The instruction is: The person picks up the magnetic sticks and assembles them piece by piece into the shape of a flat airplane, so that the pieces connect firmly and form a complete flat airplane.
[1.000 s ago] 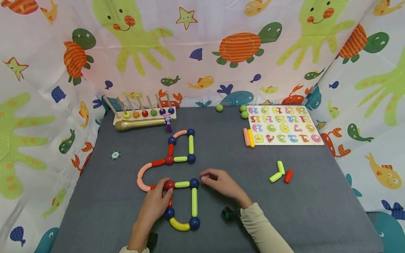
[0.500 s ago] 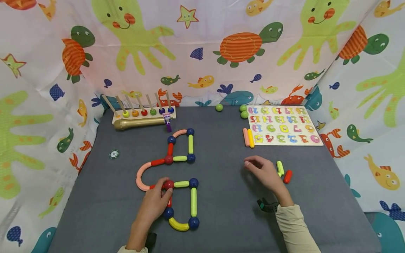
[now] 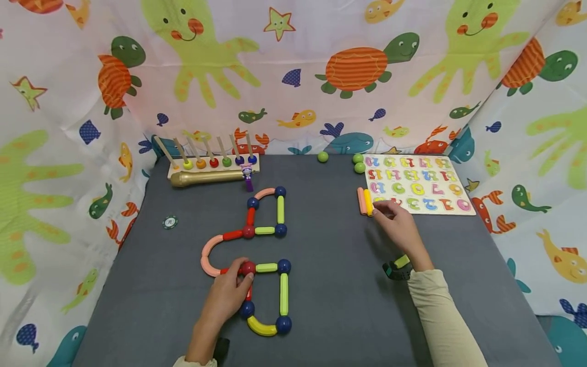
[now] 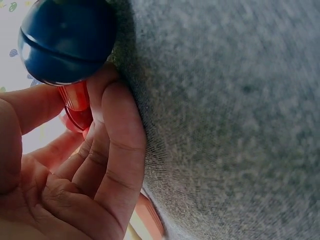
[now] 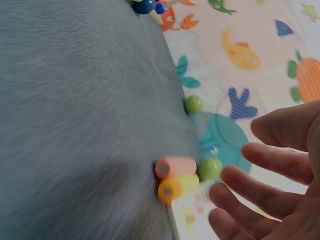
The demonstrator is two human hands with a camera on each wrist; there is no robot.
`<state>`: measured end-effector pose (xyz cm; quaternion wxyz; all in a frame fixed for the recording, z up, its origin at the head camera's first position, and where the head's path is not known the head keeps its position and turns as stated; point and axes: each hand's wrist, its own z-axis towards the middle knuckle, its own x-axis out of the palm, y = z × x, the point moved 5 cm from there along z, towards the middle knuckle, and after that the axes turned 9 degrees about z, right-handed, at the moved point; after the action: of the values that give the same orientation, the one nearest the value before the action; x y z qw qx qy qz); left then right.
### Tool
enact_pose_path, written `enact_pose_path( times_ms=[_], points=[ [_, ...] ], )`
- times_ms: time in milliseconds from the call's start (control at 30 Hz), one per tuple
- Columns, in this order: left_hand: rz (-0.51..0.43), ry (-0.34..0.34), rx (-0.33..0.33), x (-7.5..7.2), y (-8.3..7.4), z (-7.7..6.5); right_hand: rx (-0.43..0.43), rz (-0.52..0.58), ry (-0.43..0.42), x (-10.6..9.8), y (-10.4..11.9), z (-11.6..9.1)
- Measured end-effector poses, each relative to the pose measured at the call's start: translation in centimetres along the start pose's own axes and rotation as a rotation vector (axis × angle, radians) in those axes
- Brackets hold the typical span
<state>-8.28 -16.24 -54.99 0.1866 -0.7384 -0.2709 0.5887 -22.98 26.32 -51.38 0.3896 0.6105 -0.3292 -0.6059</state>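
Observation:
A shape of magnetic sticks and balls lies on the grey table, with two loops joined by a salmon curve (image 3: 207,255). My left hand (image 3: 224,293) pinches a red ball (image 3: 248,268) of the lower loop between thumb and fingers. In the left wrist view a blue ball (image 4: 67,42) and a red stick (image 4: 76,95) show by those fingers. My right hand (image 3: 400,230) hovers by a yellow stick (image 3: 368,202) and a salmon stick (image 3: 362,201). Its fingers (image 5: 270,160) are spread with nothing in them, apart from both sticks in the right wrist view.
A number board (image 3: 458,210) lies at the back right, with green balls (image 3: 359,167) beside it. At the back left are a peg stand (image 3: 170,172), a gold microphone-shaped piece (image 3: 206,178) and a small purple figure (image 3: 247,176). A poker chip (image 3: 170,222) lies left.
My right hand has moved right from beside the lower loop, then forward to the yellow and salmon sticks. My left hand stays on the red ball.

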Motion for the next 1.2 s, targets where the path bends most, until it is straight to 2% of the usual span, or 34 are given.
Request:
enact_pose_path(
  times_ms=[133,300,433,533,767,933,1200],
  points=[
    [-0.012,0.003,-0.005,0.2,0.0,0.1,-0.023,-0.005,0.021,0.9,1.1,3.6],
    [-0.007,0.004,-0.002,0.4,-0.2,0.2,-0.064,-0.107,0.067,1.6,1.3,7.8],
    [-0.009,0.002,0.003,0.5,-0.3,0.2,-0.074,-0.195,0.122,1.8,0.8,10.3],
    [-0.012,0.0,0.002,0.5,-0.2,0.2,-0.066,-0.214,0.155,1.9,0.4,11.6],
    [-0.015,0.0,0.005,0.4,-0.1,0.1,0.006,-0.245,0.225,2.1,-0.2,13.1],
    [-0.013,-0.006,-0.002,0.2,0.1,0.1,0.01,-0.257,0.252,2.3,0.0,13.5],
    [-0.018,-0.022,-0.014,0.1,0.4,0.1,0.027,-0.346,0.225,2.7,0.0,13.6]
  ],
)
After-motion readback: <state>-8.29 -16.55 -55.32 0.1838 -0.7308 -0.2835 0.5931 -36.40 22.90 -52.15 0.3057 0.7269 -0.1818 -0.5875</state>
